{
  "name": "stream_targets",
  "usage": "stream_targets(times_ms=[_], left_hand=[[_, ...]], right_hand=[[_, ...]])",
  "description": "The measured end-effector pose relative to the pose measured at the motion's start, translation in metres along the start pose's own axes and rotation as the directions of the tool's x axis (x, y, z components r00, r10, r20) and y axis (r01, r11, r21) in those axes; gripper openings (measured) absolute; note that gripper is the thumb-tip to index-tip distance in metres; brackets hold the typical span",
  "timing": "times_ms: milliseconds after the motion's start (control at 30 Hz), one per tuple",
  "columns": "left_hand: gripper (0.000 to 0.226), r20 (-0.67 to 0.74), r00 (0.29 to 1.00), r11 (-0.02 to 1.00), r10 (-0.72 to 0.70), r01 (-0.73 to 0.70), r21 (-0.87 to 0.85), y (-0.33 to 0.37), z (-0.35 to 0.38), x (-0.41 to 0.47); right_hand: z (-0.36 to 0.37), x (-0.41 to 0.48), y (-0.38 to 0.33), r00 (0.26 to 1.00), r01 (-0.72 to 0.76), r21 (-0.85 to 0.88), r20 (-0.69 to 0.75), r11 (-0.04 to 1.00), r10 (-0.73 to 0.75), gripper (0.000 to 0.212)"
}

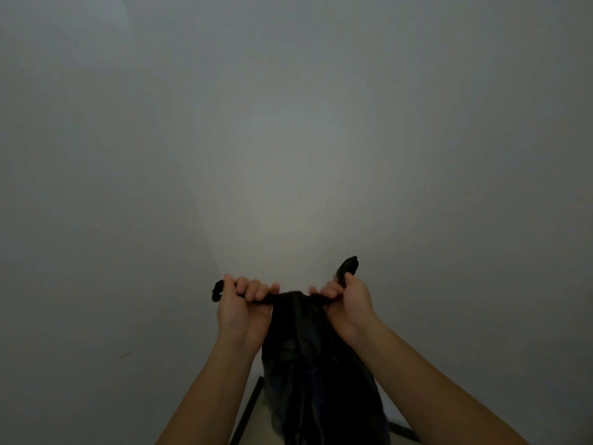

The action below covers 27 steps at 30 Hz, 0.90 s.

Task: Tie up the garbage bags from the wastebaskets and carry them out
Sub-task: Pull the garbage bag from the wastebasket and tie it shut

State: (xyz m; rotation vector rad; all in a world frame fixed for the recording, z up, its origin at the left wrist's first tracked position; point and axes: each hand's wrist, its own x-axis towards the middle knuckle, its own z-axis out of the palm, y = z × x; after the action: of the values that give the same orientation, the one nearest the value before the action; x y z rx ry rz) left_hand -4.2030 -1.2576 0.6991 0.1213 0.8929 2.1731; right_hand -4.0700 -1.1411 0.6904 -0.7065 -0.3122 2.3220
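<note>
A black garbage bag (pixel 314 364) hangs in front of me in the lower middle of the head view, held up in a dim room corner. My left hand (pixel 244 306) is closed on the bag's left top corner, and a twisted black end sticks out past my fist to the left. My right hand (pixel 345 303) grips the right top corner, with its black end poking up above my thumb. The two hands are apart, and the bag's top is stretched between them. The bag's bottom runs out of the frame.
Two plain pale walls (pixel 288 139) meet in a corner straight ahead. A dark skirting strip (pixel 248 412) runs along the base of the left wall, with another strip at the lower right. A bit of light floor shows beside the bag.
</note>
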Motion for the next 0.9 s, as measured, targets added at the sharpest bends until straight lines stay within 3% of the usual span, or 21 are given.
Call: stream_targets(times_ms=[100, 167, 333, 433, 500, 600, 667, 733, 800, 867, 900], left_hand=[[0.046, -0.226, 0.974, 0.993, 0.005, 0.022, 0.118, 0.011, -0.031, 0.006], [0.047, -0.272, 0.961, 0.971, 0.054, 0.013, 0.239, 0.008, -0.046, 0.009], [0.058, -0.197, 0.972, 0.902, 0.128, -0.031, 0.431, 0.001, -0.036, 0.019], [0.081, -0.148, 0.988, 0.704, 0.053, 0.068, 0.707, 0.014, -0.035, 0.024], [0.09, -0.167, 0.983, 0.578, -0.079, 0.181, 0.795, 0.017, -0.034, 0.026], [0.088, -0.17, 0.938, 0.618, -0.302, 0.328, 0.714, 0.012, -0.031, 0.024], [0.073, -0.096, 0.953, 0.704, -0.288, 0.279, 0.653, -0.001, -0.034, 0.023], [0.074, -0.024, 0.982, 0.715, -0.188, 0.154, 0.683, -0.015, -0.043, 0.024], [0.061, -0.039, 0.985, 0.563, -0.17, 0.129, 0.816, -0.024, -0.055, 0.021], [0.041, -0.117, 0.956, 0.315, -0.271, 0.203, 0.927, -0.03, -0.067, 0.013], [0.037, -0.167, 0.926, 0.239, -0.339, 0.257, 0.936, -0.032, -0.072, 0.01]], right_hand=[[-0.025, 0.006, -0.028, 0.971, 0.119, -0.177, -0.186, 0.977, -0.152, 0.04], [-0.042, 0.01, -0.038, 0.954, 0.136, -0.315, -0.214, 0.939, -0.21, 0.038], [-0.041, 0.014, -0.047, 0.968, 0.185, -0.671, -0.002, 0.718, -0.252, 0.036], [-0.034, 0.012, -0.056, 0.977, 0.167, -0.767, 0.046, 0.62, -0.207, 0.04], [-0.025, 0.009, -0.056, 0.987, 0.135, -0.754, 0.043, 0.643, -0.158, 0.043], [-0.013, 0.007, -0.045, 0.998, 0.067, -0.629, 0.048, 0.775, -0.047, 0.048], [-0.01, 0.007, -0.034, 0.999, 0.039, -0.567, 0.051, 0.823, -0.012, 0.048], [-0.008, 0.006, -0.025, 0.998, 0.027, -0.512, 0.056, 0.859, 0.002, 0.044], [-0.008, 0.006, -0.022, 0.998, 0.023, -0.451, 0.058, 0.892, 0.004, 0.04], [-0.008, 0.004, -0.022, 0.998, 0.016, -0.405, 0.061, 0.914, 0.01, 0.037], [-0.009, 0.004, -0.023, 0.998, 0.009, -0.39, 0.066, 0.921, 0.018, 0.035]])
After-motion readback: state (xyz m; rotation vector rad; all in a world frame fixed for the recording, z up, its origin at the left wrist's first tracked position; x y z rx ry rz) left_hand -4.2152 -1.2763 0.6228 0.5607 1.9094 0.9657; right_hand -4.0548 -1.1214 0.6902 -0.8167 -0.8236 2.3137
